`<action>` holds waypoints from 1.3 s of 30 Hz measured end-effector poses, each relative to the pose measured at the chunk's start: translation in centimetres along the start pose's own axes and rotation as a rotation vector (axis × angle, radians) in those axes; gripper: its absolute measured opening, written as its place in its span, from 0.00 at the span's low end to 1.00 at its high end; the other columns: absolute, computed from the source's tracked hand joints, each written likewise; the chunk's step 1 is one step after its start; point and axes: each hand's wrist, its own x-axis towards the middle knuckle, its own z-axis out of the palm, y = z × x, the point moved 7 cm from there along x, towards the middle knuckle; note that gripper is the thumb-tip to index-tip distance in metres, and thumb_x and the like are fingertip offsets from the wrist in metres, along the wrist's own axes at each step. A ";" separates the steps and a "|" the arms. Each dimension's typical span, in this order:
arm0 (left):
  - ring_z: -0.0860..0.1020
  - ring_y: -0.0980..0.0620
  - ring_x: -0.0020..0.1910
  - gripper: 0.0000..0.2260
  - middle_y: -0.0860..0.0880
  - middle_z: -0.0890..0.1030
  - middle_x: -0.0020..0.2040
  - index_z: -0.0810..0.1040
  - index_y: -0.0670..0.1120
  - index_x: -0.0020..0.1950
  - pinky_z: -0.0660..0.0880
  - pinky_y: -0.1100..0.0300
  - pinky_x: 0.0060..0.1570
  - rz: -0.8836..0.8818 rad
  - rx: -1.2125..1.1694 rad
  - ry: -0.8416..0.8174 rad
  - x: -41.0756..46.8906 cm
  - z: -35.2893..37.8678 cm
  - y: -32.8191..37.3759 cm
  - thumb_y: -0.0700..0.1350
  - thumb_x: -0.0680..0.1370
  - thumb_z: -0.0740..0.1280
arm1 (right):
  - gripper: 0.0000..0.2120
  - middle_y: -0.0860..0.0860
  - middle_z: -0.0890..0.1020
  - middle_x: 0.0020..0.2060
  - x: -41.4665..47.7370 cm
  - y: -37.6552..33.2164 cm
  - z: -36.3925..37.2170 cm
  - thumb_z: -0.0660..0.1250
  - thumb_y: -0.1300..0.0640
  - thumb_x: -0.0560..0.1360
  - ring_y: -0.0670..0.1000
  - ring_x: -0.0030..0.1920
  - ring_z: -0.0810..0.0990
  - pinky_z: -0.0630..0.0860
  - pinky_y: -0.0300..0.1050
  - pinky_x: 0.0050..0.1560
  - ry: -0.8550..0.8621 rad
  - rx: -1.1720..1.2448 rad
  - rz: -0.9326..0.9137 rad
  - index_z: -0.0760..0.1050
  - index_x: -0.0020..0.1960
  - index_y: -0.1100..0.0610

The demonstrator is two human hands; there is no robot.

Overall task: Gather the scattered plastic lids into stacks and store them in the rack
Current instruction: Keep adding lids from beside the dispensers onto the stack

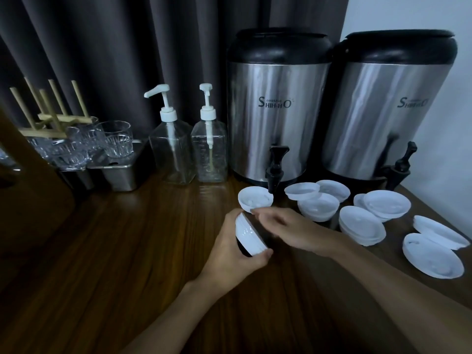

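My left hand (231, 247) grips a small stack of white plastic lids (249, 235), tilted on edge above the wooden table. My right hand (286, 229) reaches left across it, its fingertips at the top of the held stack and close to a lid pile (255, 199) under the left dispenser's tap. Several more white lids and short stacks lie scattered to the right: (318, 204), (361, 224), (385, 204), and two large ones near the table's right edge (431, 254). A wooden peg rack (51, 111) stands far left.
Two steel drink dispensers (275, 111) (390, 108) stand at the back, their black taps over the lids. Two clear pump bottles (173, 146) (209, 146) sit left of them. Glass tumblers (116, 139) rest on steel containers by the rack. Dark curtain behind.
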 end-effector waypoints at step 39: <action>0.71 0.67 0.57 0.40 0.59 0.70 0.59 0.57 0.60 0.71 0.73 0.73 0.50 -0.095 -0.036 0.009 0.1 -1.5 -1.5 0.51 0.68 0.80 | 0.38 0.42 0.74 0.62 1.1 2.6 -3.2 0.76 0.39 0.68 0.45 0.65 0.73 0.74 0.44 0.59 0.272 -0.096 0.083 0.63 0.73 0.41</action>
